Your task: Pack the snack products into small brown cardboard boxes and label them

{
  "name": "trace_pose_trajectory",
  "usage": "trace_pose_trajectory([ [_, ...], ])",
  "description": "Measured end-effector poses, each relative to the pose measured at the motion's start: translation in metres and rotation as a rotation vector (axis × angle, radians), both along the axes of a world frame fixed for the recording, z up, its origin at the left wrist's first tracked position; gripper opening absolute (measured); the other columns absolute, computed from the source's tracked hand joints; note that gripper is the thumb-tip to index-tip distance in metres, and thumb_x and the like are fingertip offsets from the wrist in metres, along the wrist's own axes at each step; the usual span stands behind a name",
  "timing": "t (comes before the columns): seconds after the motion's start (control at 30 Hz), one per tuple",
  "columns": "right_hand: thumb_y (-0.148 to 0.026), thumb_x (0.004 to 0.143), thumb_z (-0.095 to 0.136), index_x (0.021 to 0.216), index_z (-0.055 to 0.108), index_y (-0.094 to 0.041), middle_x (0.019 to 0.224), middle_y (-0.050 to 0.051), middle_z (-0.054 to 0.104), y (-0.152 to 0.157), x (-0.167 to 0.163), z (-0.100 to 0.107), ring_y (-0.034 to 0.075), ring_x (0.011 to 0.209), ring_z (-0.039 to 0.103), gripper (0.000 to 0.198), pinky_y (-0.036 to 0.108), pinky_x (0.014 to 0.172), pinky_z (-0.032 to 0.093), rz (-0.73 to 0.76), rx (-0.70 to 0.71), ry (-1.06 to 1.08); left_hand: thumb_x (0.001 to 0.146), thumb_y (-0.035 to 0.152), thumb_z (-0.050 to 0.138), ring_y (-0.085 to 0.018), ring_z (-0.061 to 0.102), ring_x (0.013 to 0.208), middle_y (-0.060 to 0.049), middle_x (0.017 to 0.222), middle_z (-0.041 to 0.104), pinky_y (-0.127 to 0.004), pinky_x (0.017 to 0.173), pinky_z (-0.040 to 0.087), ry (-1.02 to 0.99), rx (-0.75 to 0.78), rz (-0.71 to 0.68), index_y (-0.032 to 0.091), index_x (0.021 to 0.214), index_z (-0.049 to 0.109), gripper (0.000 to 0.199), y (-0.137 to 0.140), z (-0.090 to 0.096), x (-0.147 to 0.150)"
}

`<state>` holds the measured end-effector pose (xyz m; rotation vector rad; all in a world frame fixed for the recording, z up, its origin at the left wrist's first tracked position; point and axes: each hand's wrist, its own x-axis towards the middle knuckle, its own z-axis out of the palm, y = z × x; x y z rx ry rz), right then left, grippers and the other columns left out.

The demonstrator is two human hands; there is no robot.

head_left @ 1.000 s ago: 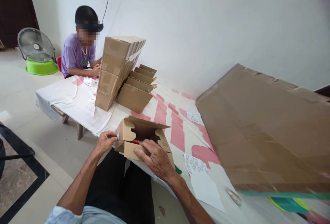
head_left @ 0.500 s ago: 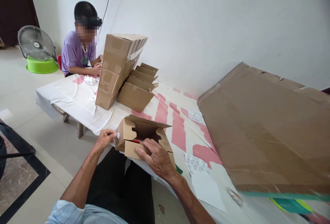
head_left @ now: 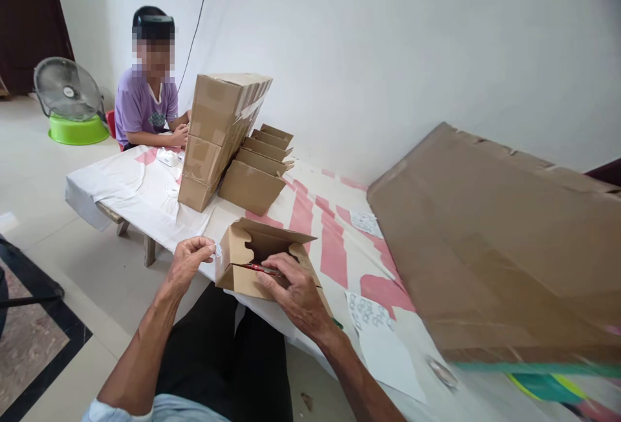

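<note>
An open cardboard box (head_left: 245, 281) rests at the table's near edge, its back flap raised. My left hand (head_left: 187, 263) is beside the box's left end, thumb and forefinger pinching a small clear sticker (head_left: 218, 251). Over the box opening is my right hand (head_left: 295, 289), fingers bent inside and thumb near the front edge. A red item (head_left: 256, 267) shows in the box by the right fingertips; its kind is partly hidden. Whether the right fingers grip it or the box edge, I cannot make out.
Stacked closed cartons (head_left: 208, 140) stand behind, with a row of open boxes (head_left: 252, 186) next to them. A large cardboard sheet (head_left: 495, 247) leans at the right. Sticker sheets (head_left: 388, 351) lie on the cloth. Another person (head_left: 148, 108) sits across the table.
My left hand has drawn slightly away from the box with the sticker. The front flap stands less high under my right hand, and more of the red item shows.
</note>
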<state>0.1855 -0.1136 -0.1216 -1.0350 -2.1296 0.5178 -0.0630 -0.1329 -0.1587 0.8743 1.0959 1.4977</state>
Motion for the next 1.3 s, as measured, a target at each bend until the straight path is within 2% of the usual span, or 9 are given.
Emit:
trace_pose_trajectory([
  [0.1,-0.035,0.094,0.070,0.094,0.071,-0.024,0.097,0.006,0.071,-0.008,-0.013,0.018,0.023,0.087,0.067,0.011,0.036,0.079,0.056,0.025,-0.022,0.159,0.073,0.041,0.085,-0.016,0.060,0.075,-0.004,0.080,0.070,-0.026,0.072,0.050,0.048,0.108,-0.020,0.017,0.070,0.074,0.027,-0.009,0.031,0.015],
  [0.23,-0.036,0.091,0.075,0.098,0.074,-0.024,0.096,0.004,0.071,-0.019,-0.031,0.033,0.019,0.085,0.067,0.014,0.033,0.081,0.057,0.097,-0.155,0.339,0.076,0.034,0.083,-0.016,0.060,0.076,-0.003,0.078,0.066,-0.027,0.073,0.048,0.102,0.225,-0.035,0.017,0.068,0.073,0.021,-0.016,0.060,0.037],
  [0.37,-0.041,0.093,0.073,0.093,0.076,-0.022,0.091,0.003,0.072,-0.022,-0.039,0.032,0.018,0.084,0.067,0.019,0.030,0.078,0.056,0.115,-0.251,0.544,0.075,0.034,0.082,-0.017,0.059,0.078,-0.003,0.078,0.067,-0.027,0.074,0.048,0.109,0.263,-0.041,0.018,0.067,0.073,0.020,-0.017,0.072,0.051],
  [0.6,-0.044,0.094,0.068,0.084,0.072,-0.021,0.082,0.002,0.070,-0.021,-0.035,0.031,0.017,0.075,0.065,0.025,0.029,0.072,0.055,0.068,-0.197,0.667,0.074,0.039,0.083,-0.020,0.061,0.083,-0.005,0.084,0.068,-0.029,0.078,0.051,0.123,0.250,-0.092,0.018,0.068,0.073,0.024,-0.016,0.078,0.061],
  [0.7,-0.043,0.097,0.063,0.085,0.068,-0.022,0.080,0.002,0.068,-0.023,-0.026,0.039,0.016,0.073,0.063,0.025,0.029,0.070,0.054,0.065,-0.169,0.639,0.072,0.039,0.085,-0.021,0.063,0.086,-0.006,0.087,0.069,-0.029,0.078,0.052,0.169,0.271,-0.145,0.018,0.070,0.074,0.024,-0.017,0.083,0.058],
  [0.83,-0.035,0.099,0.058,0.084,0.064,-0.022,0.077,0.000,0.064,-0.027,-0.012,0.057,0.015,0.071,0.059,0.021,0.027,0.066,0.050,0.128,-0.157,0.405,0.072,0.040,0.087,-0.019,0.063,0.078,-0.006,0.085,0.072,-0.027,0.071,0.049,0.269,0.215,-0.203,0.018,0.079,0.077,0.026,-0.016,0.091,0.046],
  [0.93,-0.028,0.099,0.057,0.082,0.063,-0.022,0.078,-0.001,0.064,-0.029,-0.006,0.068,0.014,0.073,0.058,0.019,0.027,0.068,0.047,0.153,-0.115,0.264,0.075,0.043,0.086,-0.017,0.061,0.072,-0.005,0.078,0.070,-0.026,0.067,0.047,0.382,0.206,-0.273,0.017,0.077,0.077,0.028,-0.016,0.094,0.042],
  [1.17,-0.024,0.098,0.061,0.086,0.068,-0.022,0.082,0.000,0.071,-0.033,-0.005,0.071,0.015,0.076,0.064,0.014,0.028,0.072,0.050,0.113,-0.073,0.300,0.079,0.046,0.082,-0.018,0.061,0.073,-0.007,0.079,0.072,-0.028,0.067,0.046,0.394,0.235,-0.331,0.015,0.073,0.078,0.032,-0.020,0.096,0.048],
  [1.3,-0.020,0.098,0.059,0.086,0.069,-0.022,0.081,0.001,0.071,-0.033,-0.003,0.071,0.017,0.077,0.065,0.016,0.028,0.071,0.051,0.129,-0.017,0.237,0.079,0.040,0.081,-0.021,0.063,0.077,-0.007,0.079,0.073,-0.029,0.069,0.047,0.527,0.288,-0.345,0.018,0.073,0.079,0.023,-0.022,0.102,0.046],
])
